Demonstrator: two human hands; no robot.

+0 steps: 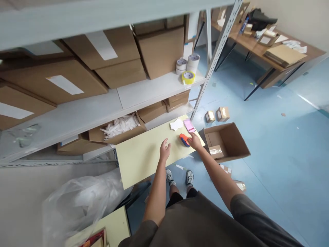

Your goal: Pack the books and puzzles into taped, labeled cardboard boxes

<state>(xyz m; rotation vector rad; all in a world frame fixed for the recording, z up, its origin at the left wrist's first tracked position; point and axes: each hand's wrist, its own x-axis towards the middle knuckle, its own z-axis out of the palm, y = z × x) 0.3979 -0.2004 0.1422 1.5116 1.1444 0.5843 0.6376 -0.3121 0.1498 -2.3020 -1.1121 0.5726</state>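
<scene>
My left hand [165,150] hovers over the pale yellow tabletop [138,154], fingers apart and holding nothing. Near the right end of the table, my right hand [195,141] has its fingers closed on the end of an orange and blue tape dispenser [184,140]. Just beyond that hand lies a phone [189,126] with a pink screen. White paper pieces [176,124] rest to the left of the phone.
A grey metal shelf [97,111] with cardboard boxes and tape rolls [188,77] runs behind the table. An open carton [235,140] stands on the floor at right, with small boxes [222,114] nearby. Plastic wrap [84,199] lies at left. A wooden desk [259,48] is farther back.
</scene>
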